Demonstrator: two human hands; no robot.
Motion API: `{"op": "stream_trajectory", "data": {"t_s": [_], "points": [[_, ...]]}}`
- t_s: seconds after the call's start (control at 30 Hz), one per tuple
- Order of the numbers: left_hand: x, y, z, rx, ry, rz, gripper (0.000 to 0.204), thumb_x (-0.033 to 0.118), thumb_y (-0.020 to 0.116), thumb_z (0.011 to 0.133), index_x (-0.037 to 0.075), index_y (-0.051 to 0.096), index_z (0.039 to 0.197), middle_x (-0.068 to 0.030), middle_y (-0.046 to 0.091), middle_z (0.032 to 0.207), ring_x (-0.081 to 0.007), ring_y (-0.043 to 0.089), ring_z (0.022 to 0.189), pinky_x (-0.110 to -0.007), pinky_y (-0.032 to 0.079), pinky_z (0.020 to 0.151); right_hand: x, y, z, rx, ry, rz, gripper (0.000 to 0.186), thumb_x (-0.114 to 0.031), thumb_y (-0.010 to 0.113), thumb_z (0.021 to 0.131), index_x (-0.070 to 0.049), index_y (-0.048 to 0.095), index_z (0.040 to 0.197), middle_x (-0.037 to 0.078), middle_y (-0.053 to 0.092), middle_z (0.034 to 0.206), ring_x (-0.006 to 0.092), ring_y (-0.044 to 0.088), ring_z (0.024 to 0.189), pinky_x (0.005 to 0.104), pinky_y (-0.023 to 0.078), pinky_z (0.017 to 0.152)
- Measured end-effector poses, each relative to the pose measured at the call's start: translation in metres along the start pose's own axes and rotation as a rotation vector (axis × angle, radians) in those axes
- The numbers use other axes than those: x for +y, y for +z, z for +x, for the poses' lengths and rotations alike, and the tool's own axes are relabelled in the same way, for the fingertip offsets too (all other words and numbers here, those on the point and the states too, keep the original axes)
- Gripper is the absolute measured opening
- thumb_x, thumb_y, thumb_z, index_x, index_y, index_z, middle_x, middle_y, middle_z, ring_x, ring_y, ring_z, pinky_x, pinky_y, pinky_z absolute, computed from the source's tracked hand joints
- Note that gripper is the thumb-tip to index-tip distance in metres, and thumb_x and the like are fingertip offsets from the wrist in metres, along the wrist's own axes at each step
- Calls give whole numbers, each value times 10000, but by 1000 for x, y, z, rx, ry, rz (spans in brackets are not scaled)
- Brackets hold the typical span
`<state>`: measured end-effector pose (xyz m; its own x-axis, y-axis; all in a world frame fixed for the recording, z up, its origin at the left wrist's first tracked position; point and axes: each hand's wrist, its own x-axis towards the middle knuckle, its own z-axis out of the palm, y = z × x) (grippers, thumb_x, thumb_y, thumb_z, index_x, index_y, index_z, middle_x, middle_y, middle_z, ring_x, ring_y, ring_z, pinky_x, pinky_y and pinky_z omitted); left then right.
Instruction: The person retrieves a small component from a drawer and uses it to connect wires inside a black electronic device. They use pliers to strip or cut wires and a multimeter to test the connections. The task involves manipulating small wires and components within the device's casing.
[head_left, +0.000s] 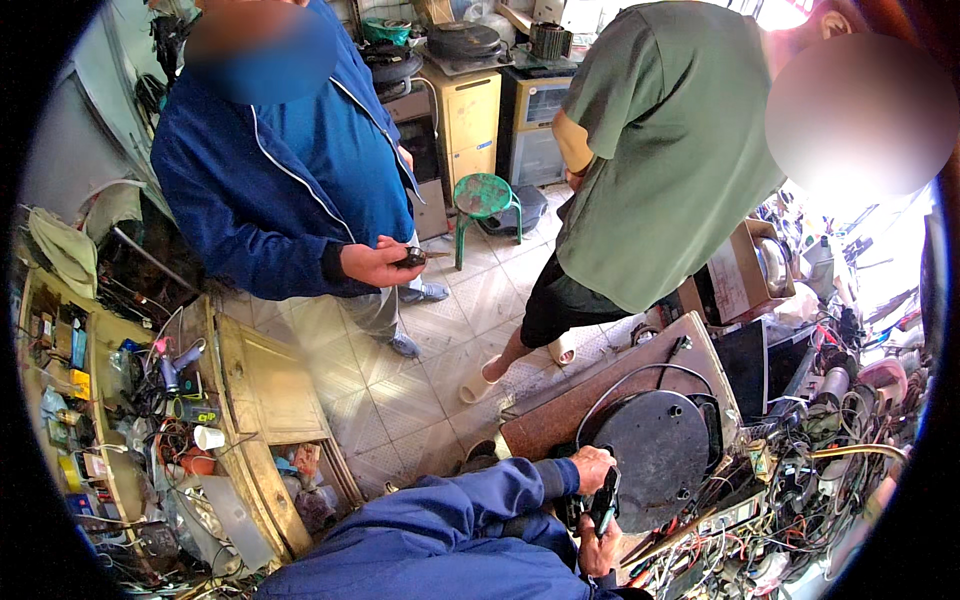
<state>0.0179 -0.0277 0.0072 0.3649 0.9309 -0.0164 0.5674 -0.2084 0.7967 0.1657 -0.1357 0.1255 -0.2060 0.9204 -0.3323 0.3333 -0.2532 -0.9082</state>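
Note:
My left hand [592, 470], in a dark blue sleeve, is closed on a small black object [602, 500] whose kind I cannot make out. Just below it my right hand [600, 548] grips a slim tool [606, 521] with some teal on it, pressed up close to the black object. Both hands are at the near left edge of a large round dark grey disc [655, 455] with a few small holes or knobs. A black cable [640, 372] loops over the disc's far side. Under the disc lies a brown board [560, 425].
Tangled wires and parts [800, 520] crowd the right side. Wooden drawers [270, 380] with tools and clutter stand left. One person in a blue jacket [240, 190] holds a small dark object [410, 258]; another wears a green shirt [670, 160]. A green stool [482, 197] stands behind.

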Motion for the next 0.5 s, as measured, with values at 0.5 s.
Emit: {"op": "stream_trajectory", "data": {"t_s": [0.5], "points": [[20,-26,-9,-41,213,250,196,268,710,812,79,756,792,-125,704,907,-347,689,928,-468,570,802,-2,-25,-15,19,-57,42,184,-162,646,935,20,645,906,46,636,706,134,612,613,298,490,572]]}}
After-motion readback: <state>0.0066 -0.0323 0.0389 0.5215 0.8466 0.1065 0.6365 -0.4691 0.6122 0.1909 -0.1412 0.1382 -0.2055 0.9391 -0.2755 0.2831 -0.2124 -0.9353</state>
